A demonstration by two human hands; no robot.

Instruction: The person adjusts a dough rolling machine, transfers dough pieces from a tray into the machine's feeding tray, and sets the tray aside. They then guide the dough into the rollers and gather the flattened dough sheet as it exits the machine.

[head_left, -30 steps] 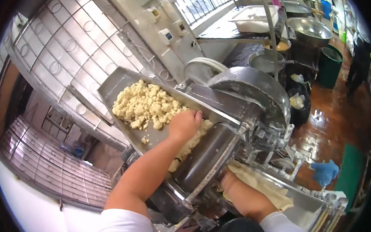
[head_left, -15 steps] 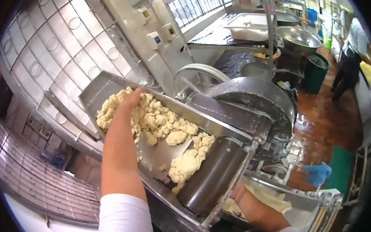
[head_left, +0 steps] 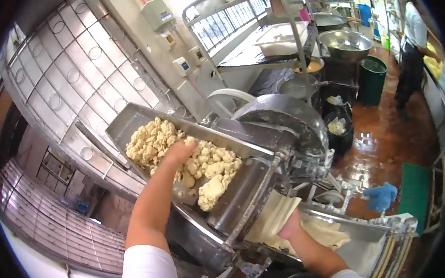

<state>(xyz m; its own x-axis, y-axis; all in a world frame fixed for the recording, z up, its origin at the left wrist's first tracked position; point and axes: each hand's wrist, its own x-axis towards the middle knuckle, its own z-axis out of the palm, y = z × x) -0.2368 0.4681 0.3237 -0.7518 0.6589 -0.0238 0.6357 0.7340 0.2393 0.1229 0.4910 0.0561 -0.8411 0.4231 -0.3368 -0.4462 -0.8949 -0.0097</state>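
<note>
Crumbly pale dough (head_left: 154,137) lies in lumps in a sloping metal hopper (head_left: 123,118), above a dark steel roller (head_left: 235,198). Among these lumps is my left hand (head_left: 182,152), its fingers curled into the dough and partly hidden by it. Below the roller, a flat dough sheet (head_left: 272,214) comes out of the machine. My right hand (head_left: 290,226) grips the folded edge of that sheet, with the fingertips out of sight behind it. More sheeted dough (head_left: 325,234) lies crumpled in the metal trough under the machine.
A large round machine housing (head_left: 286,115) stands beyond the hopper. A blue glove (head_left: 380,197) hangs at the trough's far end. Behind are a rack with a white tub (head_left: 280,39), a steel bowl (head_left: 346,43) and a green bin (head_left: 373,81). Another person (head_left: 411,48) stands at the far right.
My left hand has moved down the hopper toward the roller, with dough lumps shifted along. My right hand has come up from below the roller's edge, and the dough sheet now shows in it.
</note>
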